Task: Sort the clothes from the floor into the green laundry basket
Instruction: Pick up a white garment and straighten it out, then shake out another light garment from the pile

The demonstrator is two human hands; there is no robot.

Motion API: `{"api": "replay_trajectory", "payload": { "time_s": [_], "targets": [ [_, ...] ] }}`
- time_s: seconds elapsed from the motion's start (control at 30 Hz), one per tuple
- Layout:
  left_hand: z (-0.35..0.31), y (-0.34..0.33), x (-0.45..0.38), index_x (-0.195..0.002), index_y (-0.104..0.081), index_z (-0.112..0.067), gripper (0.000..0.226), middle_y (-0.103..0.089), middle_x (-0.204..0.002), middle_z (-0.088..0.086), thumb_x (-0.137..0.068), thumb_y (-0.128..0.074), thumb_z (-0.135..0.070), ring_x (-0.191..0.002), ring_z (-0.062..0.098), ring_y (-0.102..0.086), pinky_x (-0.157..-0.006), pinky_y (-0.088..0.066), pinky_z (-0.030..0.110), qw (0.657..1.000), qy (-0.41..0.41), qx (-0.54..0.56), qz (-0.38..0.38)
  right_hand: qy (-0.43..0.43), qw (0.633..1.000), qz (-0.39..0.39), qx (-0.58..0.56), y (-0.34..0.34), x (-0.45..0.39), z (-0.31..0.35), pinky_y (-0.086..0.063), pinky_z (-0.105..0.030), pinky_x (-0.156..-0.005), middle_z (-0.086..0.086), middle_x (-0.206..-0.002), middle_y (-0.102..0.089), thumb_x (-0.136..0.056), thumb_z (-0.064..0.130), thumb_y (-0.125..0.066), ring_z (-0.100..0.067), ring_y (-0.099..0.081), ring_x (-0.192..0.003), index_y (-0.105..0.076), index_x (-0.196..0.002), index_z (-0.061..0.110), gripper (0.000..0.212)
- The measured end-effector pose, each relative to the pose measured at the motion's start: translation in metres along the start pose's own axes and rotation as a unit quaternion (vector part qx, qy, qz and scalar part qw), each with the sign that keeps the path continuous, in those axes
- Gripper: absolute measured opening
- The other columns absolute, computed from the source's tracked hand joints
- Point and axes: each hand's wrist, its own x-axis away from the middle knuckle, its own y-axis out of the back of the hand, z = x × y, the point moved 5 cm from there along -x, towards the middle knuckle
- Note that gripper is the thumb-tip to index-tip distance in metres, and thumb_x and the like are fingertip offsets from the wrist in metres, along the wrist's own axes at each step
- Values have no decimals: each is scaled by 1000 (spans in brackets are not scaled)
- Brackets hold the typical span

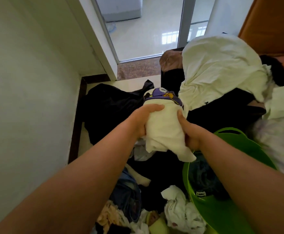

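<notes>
Both hands are up in front, gripping one bundled cream garment (165,130) with a purple printed band at its far end. Left hand (142,121) is wrapped round its left side, fingers curled over the top. Right hand (191,130) clamps the right side, thumb pressed into the cloth. The garment is off the floor, held just left of and above the near rim of the green basket (249,149); a loose corner hangs down to the rim.

The basket sits low right, partly behind the right forearm. Dark blue clothing (203,181) is inside it; can't tell what pieces.

On the floor: a black garment (109,105) spread by the wall at left, denim (127,190) and crumpled white cloth (180,208) at the bottom, beige fabric (107,215) beside that. A big pale yellow-white sheet (220,68) is heaped on dark items at upper right. Sliding glass door (148,27) behind the pile.
</notes>
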Motion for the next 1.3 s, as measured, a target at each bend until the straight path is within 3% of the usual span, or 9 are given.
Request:
{"api": "replay_trajectory", "payload": {
  "time_s": [0.2,0.3,0.4,0.5,0.6,0.7,0.8,1.03,1.3],
  "targets": [
    [18,-95,3,-129,-55,-6,44,-67,-112,19,-91,-57,-29,-99,35,-64,-87,-53,43,988,17,108,105,98,977,33,-186,75,27,-2,-56,-39,-78,-10,-111,-71,-78,82,-29,-28,-68,-101,-62,-117,20,81],
    [45,-136,1,-115,-60,-8,31,-74,-90,13,-95,-51,-30,-81,28,-69,-73,-53,35,982,42,127,134,117,966,29,-228,115,36,-15,-57,-32,-69,-9,-102,-75,-86,76,-25,-23,-73,-86,-63,-112,18,74],
    [75,-170,-9,-110,-61,-13,31,-74,-91,12,-94,-54,-38,-86,29,-67,-77,-53,38,982,81,67,159,121,965,-3,-234,158,41,-38,-50,-37,-82,-8,-101,-74,-88,72,-36,-23,-72,-91,-58,-121,16,69],
    [111,-191,-23,-125,-57,-17,60,-68,-113,10,-80,-67,-55,-102,30,-65,-83,-55,44,983,124,-45,127,101,978,-80,-166,210,50,-71,-49,-34,-70,0,-79,-74,-90,65,-37,-19,-65,-82,-60,-100,27,46],
    [155,-202,-50,-129,-55,-21,101,-64,-124,7,-47,-75,-77,-108,30,-64,-93,-52,49,976,123,-157,84,-19,991,-65,-117,246,53,-108,-49,-46,-91,-7,-109,-71,-70,77,-52,-29,-62,-106,-60,-119,24,73],
    [167,-205,-62,-143,-40,-17,85,-51,-139,12,-76,-62,-65,-120,34,-54,-100,-48,44,936,82,-342,14,-139,980,-122,66,271,45,-129,-38,-50,-106,-17,-142,-46,-80,73,-48,-38,-45,-128,-37,-144,10,91],
    [157,-209,-66,-148,-27,-12,68,-47,-140,15,-95,-52,-45,-121,35,-52,-97,-48,40,900,65,-431,-27,-72,961,-208,165,277,33,-104,-38,-46,-107,-23,-143,-44,-99,49,-39,-38,-45,-128,-43,-138,-4,65],
    [102,-243,-100,-152,-19,-12,72,-43,-144,18,-95,-52,-42,-120,35,-53,-97,-49,42,883,15,-466,-51,66,959,-145,234,264,-7,-24,-40,-39,-107,-13,-142,-49,-98,33,-51,-31,-47,-130,-51,-137,8,47],
    [34,-251,-141,-144,-32,-12,58,-55,-127,14,-96,-52,-35,-104,31,-60,-86,-53,39,897,-62,-431,-79,192,961,-155,126,265,-49,73,-48,-38,-96,-4,-127,-60,-96,26,-52,-21,-56,-113,-59,-124,20,30]
  ]
}}
